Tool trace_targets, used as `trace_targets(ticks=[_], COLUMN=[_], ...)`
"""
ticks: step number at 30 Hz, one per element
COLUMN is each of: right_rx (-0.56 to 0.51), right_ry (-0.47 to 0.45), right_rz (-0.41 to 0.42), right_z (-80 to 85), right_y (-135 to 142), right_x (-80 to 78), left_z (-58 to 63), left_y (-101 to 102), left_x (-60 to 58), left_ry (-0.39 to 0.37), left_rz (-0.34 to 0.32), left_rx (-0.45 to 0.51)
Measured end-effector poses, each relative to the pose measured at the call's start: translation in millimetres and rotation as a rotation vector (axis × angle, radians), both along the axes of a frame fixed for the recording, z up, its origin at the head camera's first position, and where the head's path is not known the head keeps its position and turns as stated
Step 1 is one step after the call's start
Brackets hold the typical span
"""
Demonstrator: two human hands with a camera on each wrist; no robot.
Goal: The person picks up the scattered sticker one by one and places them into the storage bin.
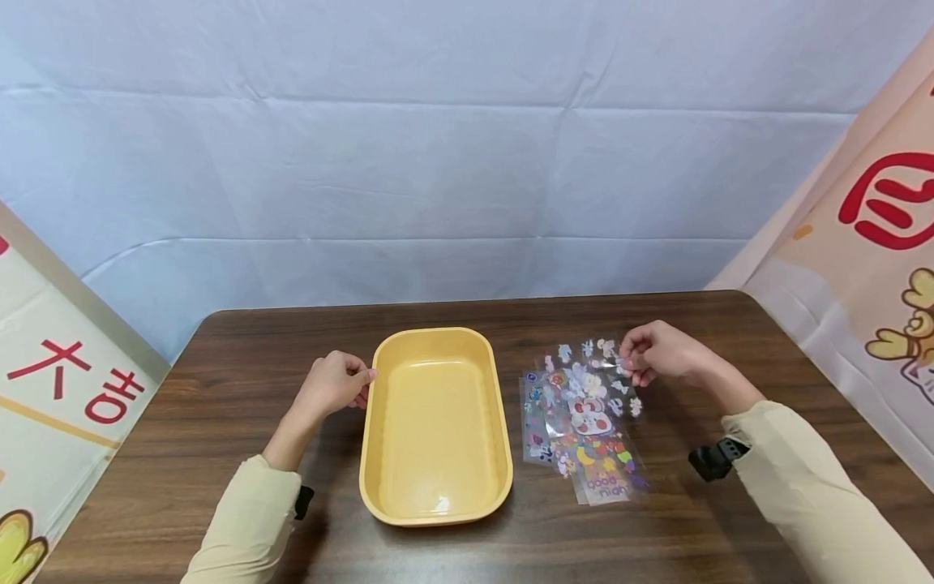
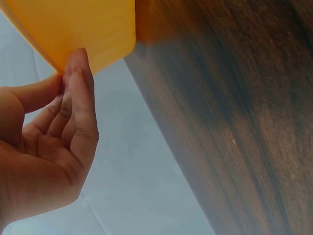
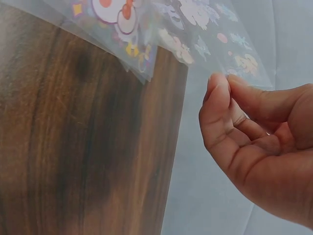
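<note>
A yellow rectangular tray (image 1: 438, 422) with rounded corners and nothing inside stands on the wooden table. At its left rim, my left hand (image 1: 337, 381) pinches the edge between thumb and fingers, as the left wrist view of the tray (image 2: 98, 29) also shows. To the tray's right lies a fanned pile of clear sticker sheets (image 1: 591, 462) with cartoon prints, one reading "good night". My right hand (image 1: 660, 354) pinches the upper right edge of the top transparent sticker sheet (image 3: 215, 44) between thumb and index finger. That sheet is tilted up over the others.
Dark wooden table (image 1: 241, 389) surface extends on both sides of the tray. Behind it hangs a pale cloth backdrop (image 1: 438, 178). Printed banners (image 1: 876, 243) with red characters stand at the left and right. Each wrist wears a black strap device (image 1: 718, 459).
</note>
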State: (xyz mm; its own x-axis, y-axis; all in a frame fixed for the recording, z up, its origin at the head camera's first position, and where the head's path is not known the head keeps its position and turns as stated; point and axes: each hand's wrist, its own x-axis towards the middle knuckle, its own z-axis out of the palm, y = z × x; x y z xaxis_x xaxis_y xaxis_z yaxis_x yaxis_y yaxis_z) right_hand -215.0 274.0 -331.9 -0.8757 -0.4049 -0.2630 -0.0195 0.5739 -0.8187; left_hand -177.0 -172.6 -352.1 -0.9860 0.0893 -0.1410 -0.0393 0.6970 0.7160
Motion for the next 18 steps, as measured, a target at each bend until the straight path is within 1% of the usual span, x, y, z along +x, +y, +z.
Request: trace_targets(ticks=[10, 18], right_rx=[-0.021, -0.015], right_ry=[-0.014, 0.004], right_rz=[-0.025, -0.033], right_z=[11.2, 20.4], right_y=[-3.4, -5.3], right_x=[-3.3, -4.5], left_z=[0.6, 0.5], left_y=[1.0, 0.9], left_x=[-0.1, -0.6], left_ry=[0.007, 0.004], left_rz=[0.001, 0.003], left_rx=[-0.009, -0.003])
